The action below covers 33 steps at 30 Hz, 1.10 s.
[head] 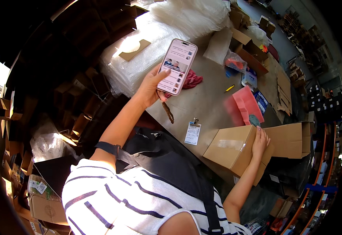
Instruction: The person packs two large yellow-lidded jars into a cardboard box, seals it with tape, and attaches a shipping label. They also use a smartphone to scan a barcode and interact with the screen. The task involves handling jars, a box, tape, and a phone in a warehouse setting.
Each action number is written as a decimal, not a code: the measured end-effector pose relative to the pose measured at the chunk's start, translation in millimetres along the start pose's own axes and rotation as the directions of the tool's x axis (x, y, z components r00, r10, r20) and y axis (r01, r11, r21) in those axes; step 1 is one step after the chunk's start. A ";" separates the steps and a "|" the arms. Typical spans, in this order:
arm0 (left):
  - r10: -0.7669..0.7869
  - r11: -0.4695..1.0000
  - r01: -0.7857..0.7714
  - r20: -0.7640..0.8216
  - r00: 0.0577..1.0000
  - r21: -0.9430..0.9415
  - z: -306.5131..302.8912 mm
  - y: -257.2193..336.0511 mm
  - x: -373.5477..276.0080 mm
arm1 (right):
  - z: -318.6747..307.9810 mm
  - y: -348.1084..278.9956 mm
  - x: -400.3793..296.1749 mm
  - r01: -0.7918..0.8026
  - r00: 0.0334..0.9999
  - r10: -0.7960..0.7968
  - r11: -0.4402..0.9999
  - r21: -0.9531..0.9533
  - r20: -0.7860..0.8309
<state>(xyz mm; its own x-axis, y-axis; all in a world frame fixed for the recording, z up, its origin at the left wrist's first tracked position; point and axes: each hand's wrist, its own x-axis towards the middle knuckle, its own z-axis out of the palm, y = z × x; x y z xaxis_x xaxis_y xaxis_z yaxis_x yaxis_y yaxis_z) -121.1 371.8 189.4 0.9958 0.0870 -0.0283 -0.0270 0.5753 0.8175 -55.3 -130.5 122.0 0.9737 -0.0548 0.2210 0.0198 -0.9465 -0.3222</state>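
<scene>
A smartphone (178,67) with a lit screen is held up over the table in my left hand (152,83), the thumb resting on the screen. A brown braided strap (168,112) dangles below that hand. My right hand (260,144) lies against the side of a taped cardboard box (231,144) at the table's near edge, fingers spread along it. Whether it bears any of the box's weight is not plain. A paper slip with print (192,133) lies left of the box, under a metal binder clip (195,120).
Bubble wrap (156,38) covers the table's far left. On the metal table (182,108) are a dark red cloth (193,79), a yellow utility knife (229,88) and a pink bag (247,104). Open cartons (248,53) stand at the back right; orange-framed shelving (320,155) is at right.
</scene>
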 end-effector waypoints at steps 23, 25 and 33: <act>-0.190 0.587 -0.236 0.415 0.890 0.775 -5.4 -163.6 130.3 | -89.9 128.6 -115.0 -0.424 0.817 0.573 0.679 0.599 -0.071; -0.259 0.536 -0.312 0.504 0.824 0.785 70.7 -166.0 114.2 | -87.8 121.2 -136.5 -0.620 0.668 0.728 0.429 0.657 0.154; -0.408 0.750 -0.139 0.619 0.672 0.646 224.7 -243.5 109.9 | -23.3 28.7 -183.2 -0.167 0.364 0.760 -0.515 0.841 0.538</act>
<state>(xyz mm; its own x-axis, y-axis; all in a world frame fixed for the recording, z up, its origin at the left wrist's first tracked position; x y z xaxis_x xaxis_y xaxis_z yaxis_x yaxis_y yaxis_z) 14.6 58.6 116.6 0.7339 -0.6792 0.0034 -0.1025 -0.1058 0.9891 -238.4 -155.0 93.7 0.4917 -0.5685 -0.6596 0.0177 0.7638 -0.6452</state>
